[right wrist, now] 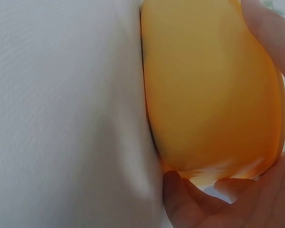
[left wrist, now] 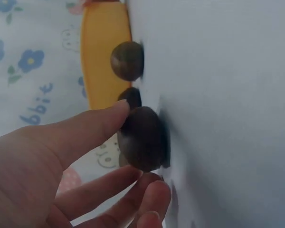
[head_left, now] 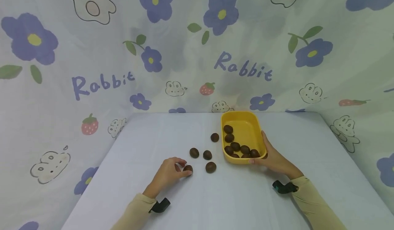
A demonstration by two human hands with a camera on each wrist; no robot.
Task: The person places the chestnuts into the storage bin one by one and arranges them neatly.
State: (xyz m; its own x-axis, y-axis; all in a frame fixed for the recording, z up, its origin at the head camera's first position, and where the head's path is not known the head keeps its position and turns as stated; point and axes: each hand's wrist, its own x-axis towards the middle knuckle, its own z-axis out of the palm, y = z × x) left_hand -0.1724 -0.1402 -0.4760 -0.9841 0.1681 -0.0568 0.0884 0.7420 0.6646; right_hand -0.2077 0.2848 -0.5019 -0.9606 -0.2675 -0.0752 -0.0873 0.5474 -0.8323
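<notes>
My left hand (head_left: 168, 172) pinches a dark brown egg-shaped fruit (head_left: 188, 170) between thumb and fingers. In the left wrist view this fruit (left wrist: 143, 138) is right at the white tabletop. Several like it lie loose nearby, one (head_left: 210, 167) just to the right and another (head_left: 194, 152) a bit farther back. My right hand (head_left: 274, 158) grips the near right corner of a yellow rectangular box (head_left: 247, 124). Several of the same fruits lie inside, mostly along its left and near sides. The right wrist view shows the box's smooth outer wall (right wrist: 213, 90), with thumb and fingers spread around its corner.
One loose fruit (head_left: 214, 137) lies close to the box's left wall. Behind the white table (head_left: 166, 131) hangs a cloth (head_left: 184, 59) printed with flowers and rabbits. A black device (head_left: 160, 205) is on the left wrist and another (head_left: 284, 187) on the right.
</notes>
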